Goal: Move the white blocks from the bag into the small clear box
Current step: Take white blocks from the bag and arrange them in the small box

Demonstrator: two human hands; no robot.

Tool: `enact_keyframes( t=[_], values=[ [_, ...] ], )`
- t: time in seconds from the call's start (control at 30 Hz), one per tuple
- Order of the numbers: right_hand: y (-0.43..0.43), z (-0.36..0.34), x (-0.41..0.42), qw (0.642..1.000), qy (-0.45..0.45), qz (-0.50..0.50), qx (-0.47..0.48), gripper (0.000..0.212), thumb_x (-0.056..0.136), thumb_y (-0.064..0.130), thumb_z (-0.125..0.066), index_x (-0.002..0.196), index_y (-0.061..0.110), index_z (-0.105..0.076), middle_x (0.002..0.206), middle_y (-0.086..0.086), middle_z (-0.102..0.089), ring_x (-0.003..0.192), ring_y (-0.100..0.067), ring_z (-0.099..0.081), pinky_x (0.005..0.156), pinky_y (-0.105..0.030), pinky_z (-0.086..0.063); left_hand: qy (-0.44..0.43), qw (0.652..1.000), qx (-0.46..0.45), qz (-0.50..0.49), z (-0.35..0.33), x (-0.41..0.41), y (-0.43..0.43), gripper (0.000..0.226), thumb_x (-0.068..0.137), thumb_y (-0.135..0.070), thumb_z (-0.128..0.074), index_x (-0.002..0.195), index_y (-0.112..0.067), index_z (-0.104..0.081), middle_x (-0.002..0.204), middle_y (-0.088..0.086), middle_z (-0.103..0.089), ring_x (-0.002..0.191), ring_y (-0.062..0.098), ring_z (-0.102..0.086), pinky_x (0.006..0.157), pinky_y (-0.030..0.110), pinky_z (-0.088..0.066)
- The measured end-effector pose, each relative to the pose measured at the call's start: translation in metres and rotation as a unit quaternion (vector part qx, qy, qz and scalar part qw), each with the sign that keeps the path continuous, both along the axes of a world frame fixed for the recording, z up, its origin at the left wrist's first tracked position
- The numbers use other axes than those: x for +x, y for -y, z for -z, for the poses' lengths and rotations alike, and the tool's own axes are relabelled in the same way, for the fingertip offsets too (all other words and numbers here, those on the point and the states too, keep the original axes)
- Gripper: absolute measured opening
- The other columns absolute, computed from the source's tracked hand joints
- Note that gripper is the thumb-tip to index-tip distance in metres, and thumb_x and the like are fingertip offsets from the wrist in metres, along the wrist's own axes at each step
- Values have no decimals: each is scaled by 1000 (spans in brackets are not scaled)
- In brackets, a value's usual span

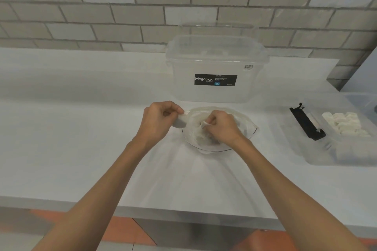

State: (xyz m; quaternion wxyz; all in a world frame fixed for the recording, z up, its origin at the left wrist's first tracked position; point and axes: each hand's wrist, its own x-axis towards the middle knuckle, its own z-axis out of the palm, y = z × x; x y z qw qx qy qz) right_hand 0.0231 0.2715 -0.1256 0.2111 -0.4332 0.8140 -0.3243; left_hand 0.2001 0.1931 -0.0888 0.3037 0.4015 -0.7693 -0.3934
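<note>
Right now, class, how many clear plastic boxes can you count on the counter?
2: the large Megabox at the back and the small clear box at right, holding white blocks. A clear shape behind the Megabox may be another.

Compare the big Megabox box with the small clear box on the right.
The Megabox box is tall and carries a black label; the small clear box is low, with a black clip. White blocks lie in the small clear box; none show in the Megabox box. Both are clear plastic.
</note>
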Motion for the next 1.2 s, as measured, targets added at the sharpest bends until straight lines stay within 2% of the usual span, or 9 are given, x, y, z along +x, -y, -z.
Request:
enact_keyframes(
  t=[0.1, 0.3, 0.47, 0.57, 0.7, 0.8, 0.93, 1.07, 1.2],
  values=[
    [-22, -20, -6, 989, 120, 43, -76, 10, 83, 3, -67, 89, 10, -64, 68, -6, -67, 45, -9, -61, 52, -28, -54, -10, 1000, 9, 11, -5, -7, -3, 22, 86, -7, -57, 85, -20, -75, 87, -6, -74, 78, -1, -65, 67, 5, -45],
    [-44, -37, -12, 854, 471, 96, -198, 19, 87, 5, -67, 103, 0, -60, 96, -15, -73, 85, -23, -73, 78, -31, -59, -10, 994, 56, 93, -7, -35, -20, 19, 78, -43, -76, 87, -27, -73, 85, -12, -74, 79, -2, -69, 74, 18, -52],
    [-51, -40, -5, 771, 594, 95, -207, 11, 86, 14, -69, 93, 13, -60, 99, -5, -73, 90, -16, -71, 74, -26, -55, -93, 988, 52, 107, -9, -61, -32, 15, 81, -29, -76, 88, -16, -74, 82, -4, -75, 81, 6, -70, 77, 19, -53],
    [-58, -44, -7, 799, 561, 84, -199, 9, 86, 15, -70, 85, 14, -61, 94, -5, -72, 85, -16, -70, 73, -26, -54, -137, 981, 83, 113, -15, -69, -33, 14, 84, -23, -75, 86, -9, -73, 80, 3, -75, 76, 9, -69, 75, 18, -52],
    [-69, -59, -26, 941, 235, 133, -202, 15, 83, 12, -70, 97, 15, -64, 84, -4, -69, 69, -11, -66, 64, -24, -53, -109, 981, 70, 145, -25, -80, -28, 12, 87, -20, -71, 78, -12, -72, 75, -3, -72, 74, 6, -65, 80, 22, -50],
    [-74, -79, -46, 953, 163, 123, -225, 11, 87, 13, -64, 96, 17, -67, 85, -5, -68, 66, -8, -64, 63, -22, -51, -108, 980, 62, 156, -34, -91, -25, 14, 87, -21, -70, 75, -16, -72, 74, -7, -70, 74, 3, -64, 77, 18, -47],
    [-83, -91, -63, 956, 218, 73, -181, 15, 86, 20, -70, 97, 11, -68, 86, -7, -71, 71, -13, -68, 64, -24, -51, -152, 974, 99, 139, -44, -111, -32, 12, 88, -24, -69, 79, -17, -72, 79, -4, -74, 79, 4, -67, 74, 13, -48],
    [-85, -94, -74, 946, 240, 60, -209, 15, 85, 16, -71, 91, 4, -67, 79, -6, -71, 71, -13, -68, 64, -23, -51, -188, 952, 201, 134, -42, -131, -46, 10, 87, -26, -70, 78, -20, -69, 84, -3, -73, 85, 10, -69, 85, 29, -47],
    [-87, -116, -102, 961, 154, 59, -220, 7, 83, 13, -72, 87, 8, -68, 76, -7, -71, 66, -12, -67, 62, -23, -50, -159, 952, 203, 166, -37, -147, -56, 16, 85, -23, -72, 71, -18, -65, 74, -7, -72, 74, 3, -64, 76, 24, -42]
  ],
)
